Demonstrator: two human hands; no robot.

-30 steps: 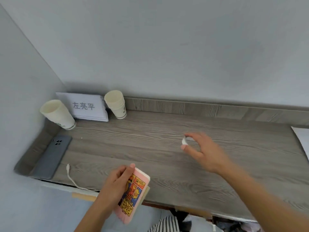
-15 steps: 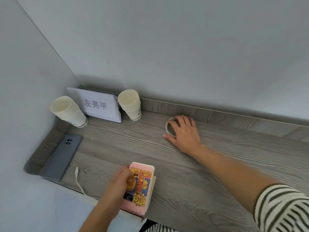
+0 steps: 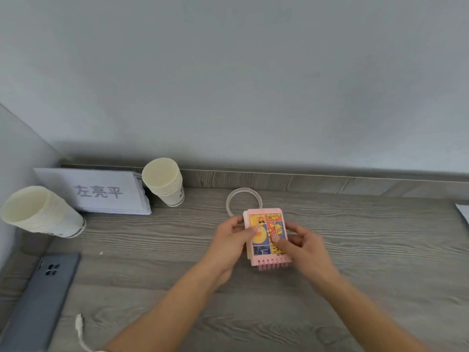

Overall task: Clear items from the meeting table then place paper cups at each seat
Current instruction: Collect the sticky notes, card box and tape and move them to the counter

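A small pink spiral notebook point(image 3: 266, 236) with a cartoon cover is at the middle of the grey wooden table point(image 3: 368, 250). My left hand point(image 3: 231, 240) grips its left edge and my right hand point(image 3: 302, 246) holds its right side, thumb on the cover. Just behind the notebook a clear tape ring point(image 3: 242, 195) lies flat, partly hidden by it. One stack of paper cups point(image 3: 165, 181) stands at the back, and another stack point(image 3: 38, 212) leans at the far left.
A white name card point(image 3: 99, 191) stands between the cup stacks. A grey phone point(image 3: 40, 298) lies at the left front beside a white cable end point(image 3: 80, 326). A white sheet corner point(image 3: 463, 212) shows at the right edge. Walls close the back and left.
My right hand left the tape ring near the back ledge and came to the notebook. My left hand carried the notebook from the front edge to the table's middle.
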